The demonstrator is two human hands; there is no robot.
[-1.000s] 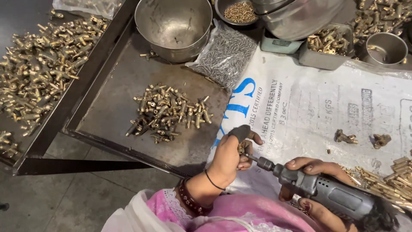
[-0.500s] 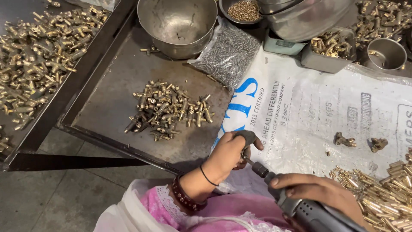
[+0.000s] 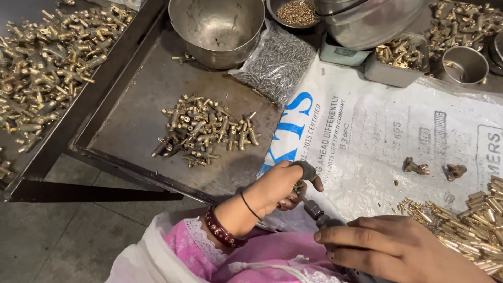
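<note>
Left hand [image 3: 280, 183] pinches a small brass fitting [image 3: 298, 187]; right hand [image 3: 393, 249] grips a ribbed grey power driver [image 3: 322, 220].

A shallow dark metal tray [image 3: 131, 120] carries a heap of small brass fittings [image 3: 205, 131] at its middle. Behind the heap stands a round steel bowl [image 3: 217, 29]; right of it lie a clear bag of grey screws [image 3: 277, 63] and a white printed woven sack [image 3: 377, 141].
</note>
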